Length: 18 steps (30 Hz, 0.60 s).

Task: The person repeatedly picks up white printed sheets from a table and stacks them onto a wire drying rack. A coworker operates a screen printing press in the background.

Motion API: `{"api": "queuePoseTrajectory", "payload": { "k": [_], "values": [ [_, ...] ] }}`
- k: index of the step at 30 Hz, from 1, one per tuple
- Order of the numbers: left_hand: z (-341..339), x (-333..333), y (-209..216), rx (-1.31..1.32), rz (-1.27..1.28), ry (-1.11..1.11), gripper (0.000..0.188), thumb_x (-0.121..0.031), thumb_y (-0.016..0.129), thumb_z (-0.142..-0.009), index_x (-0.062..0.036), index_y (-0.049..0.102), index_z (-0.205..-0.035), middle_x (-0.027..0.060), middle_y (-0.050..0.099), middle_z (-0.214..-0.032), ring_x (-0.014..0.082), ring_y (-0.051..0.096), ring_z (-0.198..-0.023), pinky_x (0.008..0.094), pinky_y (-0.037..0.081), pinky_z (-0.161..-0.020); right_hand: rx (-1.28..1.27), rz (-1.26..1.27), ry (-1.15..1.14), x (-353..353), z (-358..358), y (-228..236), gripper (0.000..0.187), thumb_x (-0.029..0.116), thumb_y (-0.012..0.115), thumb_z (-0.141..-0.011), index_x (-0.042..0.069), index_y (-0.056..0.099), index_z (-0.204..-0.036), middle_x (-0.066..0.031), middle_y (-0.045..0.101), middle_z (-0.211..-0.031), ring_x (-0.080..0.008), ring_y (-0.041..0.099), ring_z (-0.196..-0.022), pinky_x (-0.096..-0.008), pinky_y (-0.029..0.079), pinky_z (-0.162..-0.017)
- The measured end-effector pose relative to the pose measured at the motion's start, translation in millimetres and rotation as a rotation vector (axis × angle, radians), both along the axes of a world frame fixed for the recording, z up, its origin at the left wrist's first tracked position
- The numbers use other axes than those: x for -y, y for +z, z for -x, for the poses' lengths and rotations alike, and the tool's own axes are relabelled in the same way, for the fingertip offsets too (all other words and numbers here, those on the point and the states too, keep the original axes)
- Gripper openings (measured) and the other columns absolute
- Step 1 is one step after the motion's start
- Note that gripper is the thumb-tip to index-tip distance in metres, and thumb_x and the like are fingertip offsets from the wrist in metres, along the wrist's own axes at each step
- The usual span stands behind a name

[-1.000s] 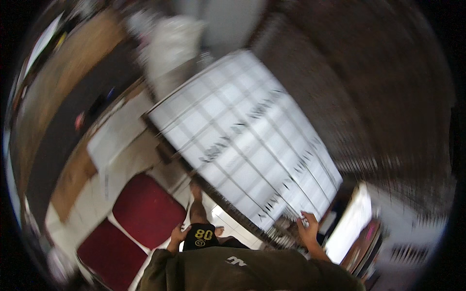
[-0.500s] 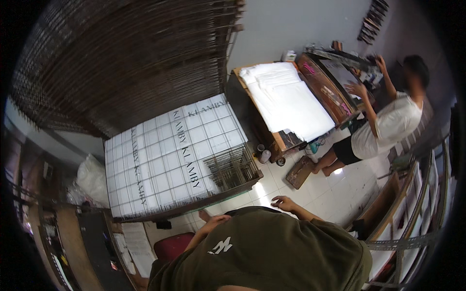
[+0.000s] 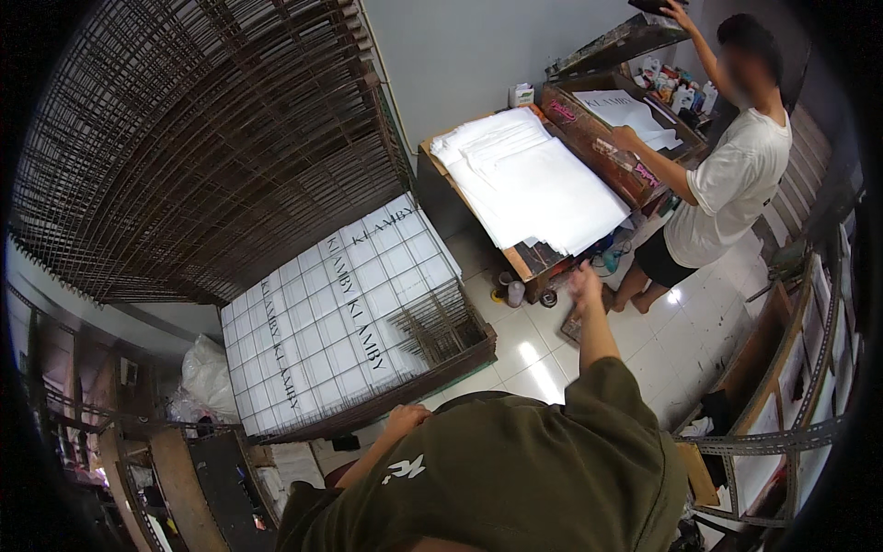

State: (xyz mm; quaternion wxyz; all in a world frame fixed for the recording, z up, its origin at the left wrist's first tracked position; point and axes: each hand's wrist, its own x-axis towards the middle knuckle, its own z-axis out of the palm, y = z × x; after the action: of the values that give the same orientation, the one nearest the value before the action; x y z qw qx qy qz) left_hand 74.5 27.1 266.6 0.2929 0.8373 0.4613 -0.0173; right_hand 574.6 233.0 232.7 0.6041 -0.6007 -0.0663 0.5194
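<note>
My right hand is stretched out ahead, bare and open, with nothing seen in it. It is nearest the front corner of a table with a stack of white sheets, and appears apart from it. My left hand stays low by my waist, its fingers lying loosely against my dark green shirt, partly hidden; no object shows in it. Ahead on the left, white sheets with black lettering lie under wire grids on a low drying rack.
A co-worker in a white shirt stands at a printing table, one arm raised at a lifted frame. Raised wire racks lean over the left. Bottles stand on the tiled floor. Metal shelving flanks my right.
My right hand has moved from near my waist forward to an outstretched reach. The co-worker's frame is lifted higher, uncovering a lettered sheet. The view has shifted; more raised wire racks show.
</note>
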Motion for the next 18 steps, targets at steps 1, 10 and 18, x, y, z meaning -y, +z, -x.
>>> {"api": "queuePoseTrajectory", "payload": {
  "k": [1, 10, 18],
  "values": [
    [6, 5, -5, 0.012, -0.082, 0.017, 0.022, -0.028, 0.060, -0.076, -0.0140, 0.066, -0.092, 0.0061, 0.063, -0.095, 0.0270, 0.061, -0.087, 0.0368, 0.049, -0.073, -0.041, -0.083, -0.037, -15, -19, -2, 0.065, 0.058, 0.058, -0.075, 0.012, 0.044, -0.119, -0.0010, 0.054, -0.103, -0.0182, 0.051, -0.087, -0.0386, 0.038, -0.075],
    [55, 72, 39, 0.363, 0.458, 0.645, 0.026, -0.018, 0.062, -0.080, -0.0057, 0.062, -0.103, 0.0078, 0.064, -0.089, 0.0191, 0.061, -0.082, 0.0310, 0.048, -0.074, -0.329, -0.312, -0.215, -93, -3, 62, 0.089, 0.062, 0.062, -0.071, 0.003, 0.032, -0.131, -0.0151, 0.038, -0.131, -0.0293, 0.041, -0.119, -0.0475, 0.036, -0.094],
    [36, 48, 61, 0.586, 0.170, 1.041, 0.040, -0.019, 0.068, -0.078, 0.0003, 0.055, -0.111, 0.0065, 0.060, -0.089, 0.0130, 0.056, -0.083, 0.0285, 0.046, -0.075, -0.505, -0.351, -0.107, -126, 47, -12, 0.015, 0.009, 0.065, -0.081, 0.004, 0.058, -0.094, -0.0042, 0.061, -0.092, -0.0135, 0.057, -0.084, -0.0261, 0.049, -0.075]
  ]
}}
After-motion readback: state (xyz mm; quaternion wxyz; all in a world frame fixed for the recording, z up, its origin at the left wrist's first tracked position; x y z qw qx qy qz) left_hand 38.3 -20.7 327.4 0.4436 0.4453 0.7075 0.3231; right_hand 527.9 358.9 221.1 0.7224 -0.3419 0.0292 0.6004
